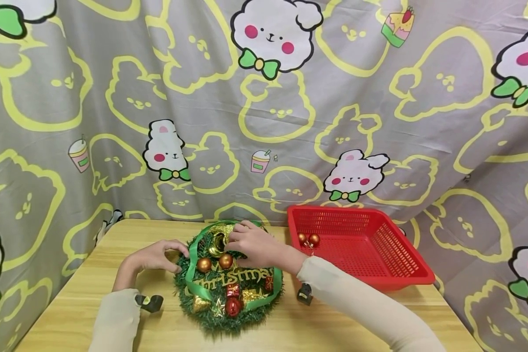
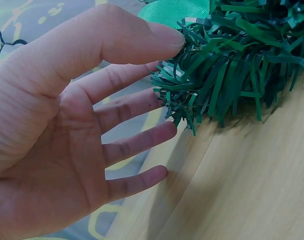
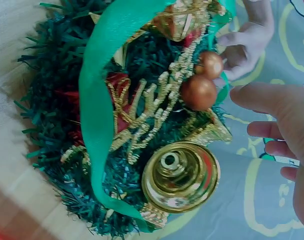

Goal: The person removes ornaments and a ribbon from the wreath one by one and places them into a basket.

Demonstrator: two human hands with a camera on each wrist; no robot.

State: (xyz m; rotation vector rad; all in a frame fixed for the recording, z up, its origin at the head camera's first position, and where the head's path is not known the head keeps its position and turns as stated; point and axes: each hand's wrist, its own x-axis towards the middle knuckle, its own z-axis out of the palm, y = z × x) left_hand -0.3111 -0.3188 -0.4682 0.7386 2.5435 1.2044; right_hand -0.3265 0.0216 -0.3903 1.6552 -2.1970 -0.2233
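A green tinsel wreath lies on the table, with gold "Christmas" lettering across it and a green ribbon looped over it. My left hand is at the wreath's left edge; in the left wrist view its thumb tip meets the tinsel and the fingers spread behind. Over the wreath's upper right is my right hand, beside a shiny gold bell. The right wrist view shows its loose fingers holding nothing, near the bell and two copper balls.
To the right stands a red plastic basket, with copper balls inside at its left. A wooden table bears everything. Behind it hangs a grey patterned curtain. Red gift-box ornaments and a red ball sit low on the wreath.
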